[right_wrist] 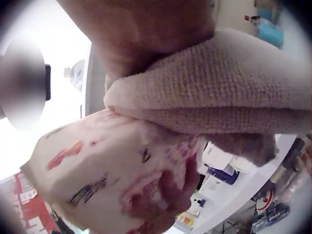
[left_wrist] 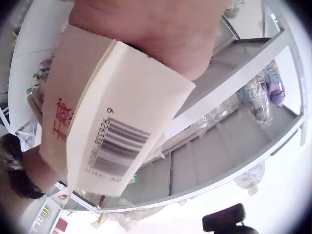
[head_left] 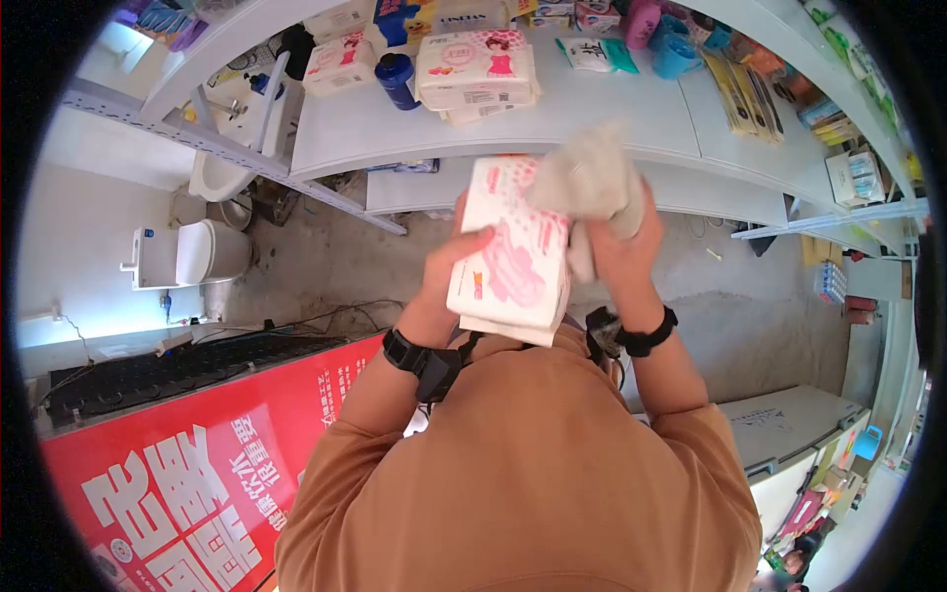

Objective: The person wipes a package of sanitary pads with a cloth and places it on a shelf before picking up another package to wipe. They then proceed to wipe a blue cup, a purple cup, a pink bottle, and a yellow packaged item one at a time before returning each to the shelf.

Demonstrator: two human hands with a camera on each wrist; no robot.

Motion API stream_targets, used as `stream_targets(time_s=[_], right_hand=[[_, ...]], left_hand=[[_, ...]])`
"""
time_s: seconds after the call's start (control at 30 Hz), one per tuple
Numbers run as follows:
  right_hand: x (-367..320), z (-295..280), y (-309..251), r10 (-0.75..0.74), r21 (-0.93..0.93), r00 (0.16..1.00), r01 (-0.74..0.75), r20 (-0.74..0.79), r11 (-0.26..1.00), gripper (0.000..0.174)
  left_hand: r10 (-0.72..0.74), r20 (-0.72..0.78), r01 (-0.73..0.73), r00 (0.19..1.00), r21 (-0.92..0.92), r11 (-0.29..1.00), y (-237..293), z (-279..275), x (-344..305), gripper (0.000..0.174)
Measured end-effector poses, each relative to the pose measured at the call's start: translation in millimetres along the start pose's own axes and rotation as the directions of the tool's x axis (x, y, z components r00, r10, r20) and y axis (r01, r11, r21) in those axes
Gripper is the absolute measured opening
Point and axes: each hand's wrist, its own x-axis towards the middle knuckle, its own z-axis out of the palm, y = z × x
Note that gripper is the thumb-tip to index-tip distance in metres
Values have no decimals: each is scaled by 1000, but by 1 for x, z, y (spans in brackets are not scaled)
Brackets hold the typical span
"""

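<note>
My left hand (head_left: 446, 268) grips a white soft pack with pink print (head_left: 510, 264) by its left side, thumb across the front. The pack is held up in front of my chest, tilted. A barcode shows on the pack's end (left_wrist: 122, 151) in the left wrist view. A beige-grey ribbed cloth (head_left: 588, 176) is bunched in my right hand (head_left: 633, 247), its upper part blurred. In the right wrist view the cloth (right_wrist: 209, 90) lies right along the edge of the pack (right_wrist: 92, 165). My right fingers are mostly hidden behind the cloth.
A white shelf (head_left: 592, 118) ahead bears similar stacked packs (head_left: 473, 69), a dark blue bottle (head_left: 397, 81), blue cups (head_left: 675, 54) and yellow packets (head_left: 745, 99). A red printed box (head_left: 217, 464) lies at left, a toilet (head_left: 212, 252) beyond it. A grey-topped cabinet (head_left: 789, 424) stands at right.
</note>
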Motion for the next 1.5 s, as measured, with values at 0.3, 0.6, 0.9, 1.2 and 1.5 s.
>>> stream_targets(time_s=[0.3, 0.6, 0.9, 1.2, 1.5], right_hand=[[-5, -34, -19, -501, -33, 781, 550, 373, 834, 59], [27, -26, 4, -13, 226, 999, 6, 31, 974, 48], [-2, -42, 10, -27, 269, 991, -10, 131, 963, 52], [-14, -29, -4, -497, -18, 776, 546, 388, 838, 57], [21, 19, -1, -305, 61, 907, 301, 291, 952, 56]], left_hand=[[0, 13, 4, 1000, -305, 952, -8, 0, 3, 53], [89, 136, -53, 987, -254, 966, -18, 5, 2, 55], [58, -16, -56, 998, 105, 993, -19, 29, 14, 61], [-106, -16, 105, 994, -61, 993, 0, 22, 9, 59], [-84, 63, 85, 995, -27, 996, 25, -8, -9, 55]])
